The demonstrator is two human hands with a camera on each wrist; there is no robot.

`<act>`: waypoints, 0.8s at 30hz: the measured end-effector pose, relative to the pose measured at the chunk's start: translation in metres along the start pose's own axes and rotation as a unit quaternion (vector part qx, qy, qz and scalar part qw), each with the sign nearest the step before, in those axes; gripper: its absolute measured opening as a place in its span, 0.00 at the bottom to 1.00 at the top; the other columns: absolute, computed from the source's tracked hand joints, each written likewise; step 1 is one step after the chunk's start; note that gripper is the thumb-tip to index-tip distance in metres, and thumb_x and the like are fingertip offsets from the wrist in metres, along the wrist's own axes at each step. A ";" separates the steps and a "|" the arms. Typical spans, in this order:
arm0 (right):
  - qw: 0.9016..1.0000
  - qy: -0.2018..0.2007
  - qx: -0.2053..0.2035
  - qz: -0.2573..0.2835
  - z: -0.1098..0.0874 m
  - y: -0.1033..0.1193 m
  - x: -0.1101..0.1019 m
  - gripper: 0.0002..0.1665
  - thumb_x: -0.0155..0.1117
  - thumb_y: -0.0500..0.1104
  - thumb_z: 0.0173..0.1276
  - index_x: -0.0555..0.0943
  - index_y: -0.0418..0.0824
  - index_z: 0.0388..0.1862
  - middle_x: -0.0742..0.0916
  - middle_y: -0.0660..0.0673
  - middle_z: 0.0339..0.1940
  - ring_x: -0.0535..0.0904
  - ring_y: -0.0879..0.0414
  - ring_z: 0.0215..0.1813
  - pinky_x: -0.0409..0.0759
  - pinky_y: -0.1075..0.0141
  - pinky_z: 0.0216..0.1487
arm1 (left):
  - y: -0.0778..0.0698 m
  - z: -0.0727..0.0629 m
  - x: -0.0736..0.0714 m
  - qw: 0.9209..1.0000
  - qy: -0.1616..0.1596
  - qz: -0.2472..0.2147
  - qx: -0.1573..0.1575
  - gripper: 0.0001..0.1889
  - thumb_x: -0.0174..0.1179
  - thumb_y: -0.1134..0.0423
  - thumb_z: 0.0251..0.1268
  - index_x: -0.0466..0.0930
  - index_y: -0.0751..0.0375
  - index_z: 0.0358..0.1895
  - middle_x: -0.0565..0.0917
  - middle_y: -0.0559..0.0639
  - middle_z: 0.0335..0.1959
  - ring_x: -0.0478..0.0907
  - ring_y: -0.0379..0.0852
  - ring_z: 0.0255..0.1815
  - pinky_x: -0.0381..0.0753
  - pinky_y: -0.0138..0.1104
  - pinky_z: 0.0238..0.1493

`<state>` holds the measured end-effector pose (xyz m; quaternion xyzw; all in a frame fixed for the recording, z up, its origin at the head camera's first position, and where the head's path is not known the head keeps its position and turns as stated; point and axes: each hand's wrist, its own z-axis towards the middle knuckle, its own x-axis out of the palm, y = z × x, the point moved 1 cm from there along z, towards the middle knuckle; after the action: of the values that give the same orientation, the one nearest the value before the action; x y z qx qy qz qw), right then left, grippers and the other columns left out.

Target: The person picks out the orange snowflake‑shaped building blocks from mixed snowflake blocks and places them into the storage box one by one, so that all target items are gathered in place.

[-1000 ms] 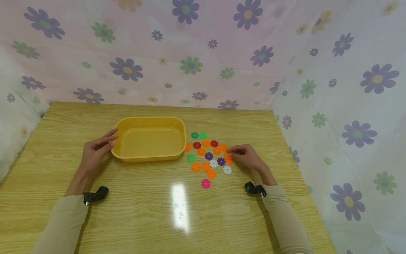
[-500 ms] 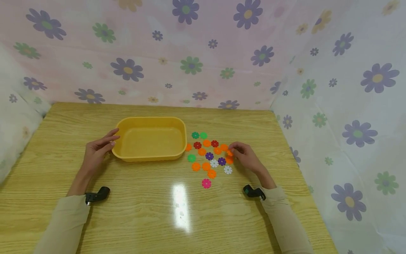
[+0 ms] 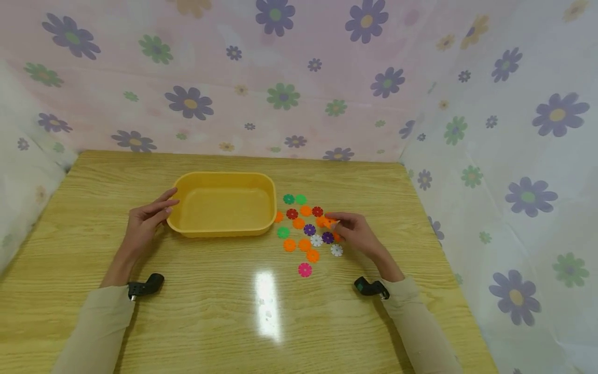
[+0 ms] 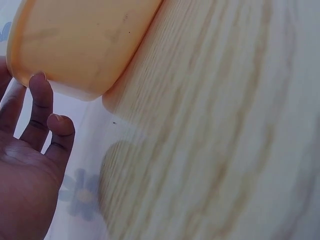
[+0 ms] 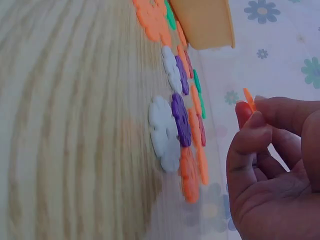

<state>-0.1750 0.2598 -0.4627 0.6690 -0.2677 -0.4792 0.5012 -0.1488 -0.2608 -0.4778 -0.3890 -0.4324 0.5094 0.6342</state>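
Note:
My left hand [image 3: 145, 222] rests its fingers at the left end of a yellow plastic basin [image 3: 224, 232]. In the left wrist view its fingertips touch the wall of the basin [image 4: 80, 45], loosely bent. My right hand [image 3: 361, 236] pinches an orange notched disc [image 3: 329, 223] between thumb and fingertips; that disc [image 5: 249, 99] shows edge-on in the right wrist view, raised off the table. Below and left of this hand lie several flat notched discs, among them a purple disc [image 3: 328, 237], a white disc [image 3: 336, 250] and a pink disc [image 3: 305, 270].
The discs spread from the basin's right side, with green discs [image 3: 289, 199] at the back and red discs [image 3: 291, 214] nearby. Flower-printed cloth [image 3: 283, 96] closes off the back and sides of the wooden table [image 3: 201, 311]. Each wrist wears a black camera [image 3: 372, 288].
My right hand has lifted the orange disc off the right edge of the spread and moved slightly left with it. The left hand stays at the basin.

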 end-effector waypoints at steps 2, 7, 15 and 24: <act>1.000 0.001 -0.013 0.002 0.000 0.000 0.003 0.20 0.57 0.36 0.79 0.79 0.35 0.67 0.84 0.29 0.42 0.75 0.52 0.31 0.75 0.67 0.28 | 0.000 0.000 0.001 1.000 0.002 -0.003 0.001 0.14 0.52 0.78 0.76 0.78 0.84 0.56 0.80 0.45 0.67 0.74 0.35 0.70 0.79 0.24 0.31; 0.999 -0.008 -0.045 0.009 0.004 -0.002 0.012 0.21 0.59 0.34 0.78 0.79 0.33 0.66 0.84 0.33 0.60 0.81 0.47 0.41 0.83 0.66 0.33 | 0.001 0.000 0.001 1.000 -0.003 -0.002 -0.001 0.13 0.52 0.78 0.76 0.79 0.82 0.56 0.80 0.45 0.67 0.73 0.34 0.70 0.79 0.23 0.31; 0.995 -0.026 -0.086 0.052 0.008 0.001 0.031 0.16 0.64 0.29 0.72 0.82 0.30 0.57 0.88 0.47 0.49 0.80 0.50 0.34 0.83 0.65 0.29 | 0.003 -0.002 0.000 1.000 -0.007 0.011 -0.003 0.12 0.54 0.80 0.73 0.78 0.88 0.53 0.80 0.47 0.67 0.72 0.34 0.71 0.82 0.20 0.48; 0.987 -0.012 -0.102 0.127 0.010 0.009 0.055 0.17 0.66 0.29 0.70 0.78 0.21 0.54 0.87 0.50 0.37 0.78 0.55 0.29 0.81 0.70 0.29 | 0.009 -0.002 -0.002 1.000 0.011 0.001 0.026 0.12 0.54 0.85 0.69 0.75 0.91 0.53 0.79 0.50 0.69 0.77 0.37 0.67 0.78 0.23 0.29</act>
<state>-0.1613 0.2063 -0.4747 0.5694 -0.3063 -0.4440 0.6203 -0.1503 -0.2611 -0.4869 -0.3782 -0.4120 0.5167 0.6483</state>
